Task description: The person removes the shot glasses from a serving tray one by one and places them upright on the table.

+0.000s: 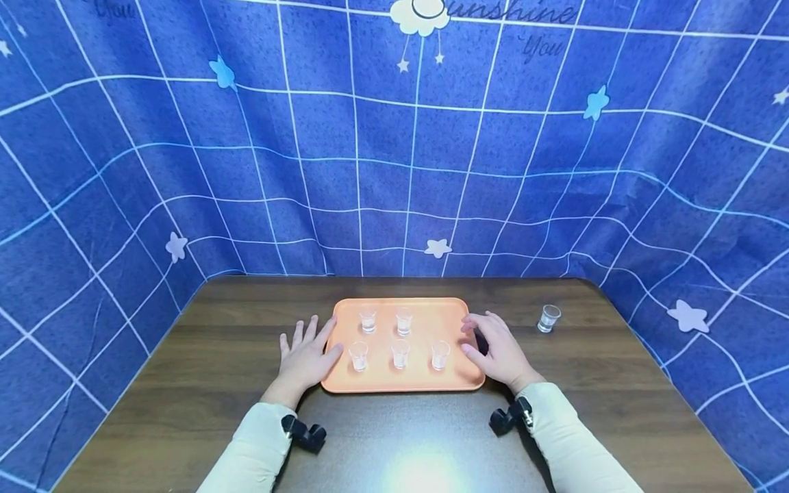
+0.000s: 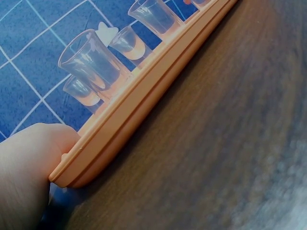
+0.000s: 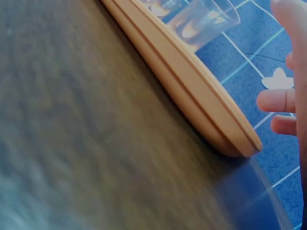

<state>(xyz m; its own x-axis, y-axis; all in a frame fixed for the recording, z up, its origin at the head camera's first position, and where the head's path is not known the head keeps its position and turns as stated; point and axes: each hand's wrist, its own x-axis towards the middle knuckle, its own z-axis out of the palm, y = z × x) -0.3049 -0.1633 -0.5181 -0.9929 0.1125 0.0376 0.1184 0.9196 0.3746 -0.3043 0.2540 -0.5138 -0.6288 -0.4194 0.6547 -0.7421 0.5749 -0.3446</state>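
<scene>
Blue fabric (image 1: 382,185) is hanging behind and along both sides of the table (image 1: 234,356), displaying a grid of white and light-blue lines with stars (image 1: 437,248). Near the top centre, a white cloud (image 1: 421,26) is carrying a dark ring, and dark script beside it is reading "unshine". Below that script, to the right, the word "You" is appearing; a second "You" is showing at the upper left, at the edge of the head view.

An orange tray (image 1: 379,381) is lying flat on the brown wood-grain table, between the two hands. Five small clear glasses (image 1: 400,355) are standing upright on it: three in the near row, two in the far row at left and middle. A sixth glass (image 1: 548,318) is standing on the table, to the right of the tray and apart from it.

The left hand (image 1: 306,361) is spreading its fingers wide, with its thumb touching the left rim of the tray. The right hand (image 1: 502,352) is reaching over the right rim with fingers slightly bent, leaving a gap between thumb and fingers. Pale sleeves (image 1: 249,448) are covering both forearms, and a black device (image 1: 305,435) is sitting at each wrist.
</scene>
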